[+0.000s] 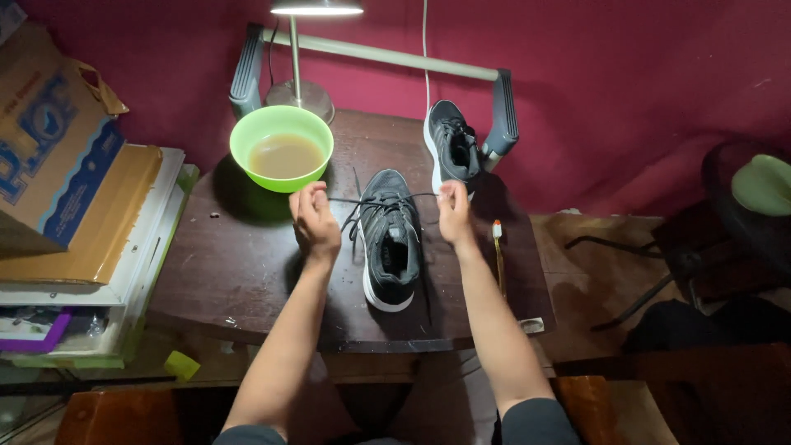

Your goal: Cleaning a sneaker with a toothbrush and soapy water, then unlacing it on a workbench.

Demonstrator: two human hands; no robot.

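At the far left, off the dark brown wooden table [247, 280], a brown cardboard box with blue print [49, 140] leans on a stack of flat boards and papers [107, 264]. On the table's back left part stands a round lime-green plastic bowl [281, 147] holding murky brownish liquid; just behind it, at the back edge, is the round metal base of a desk lamp [301, 95], its lit head at the top of the view.

The left hand [315, 218] hovers just in front of the bowl, fingers closed in a pinch on one end of a dark shoelace [350, 200]. The lace runs taut across to the right hand [454, 213], whose fingers are also pinched shut on the other end.

Between the two hands, near the middle of the table, lies a dark grey mesh sneaker with a white sole [389, 239], toe pointing to the back edge, heel toward the person. The stretched lace crosses over its front eyelets; whether it is threaded through them is hard to tell from here.

At the back right corner, a second matching grey sneaker [451, 148] stands tipped up against a grey padded bar [503, 115]. Just right of the right hand, near the table's right edge, lies a slim toothbrush with an orange-and-white head [498, 247].
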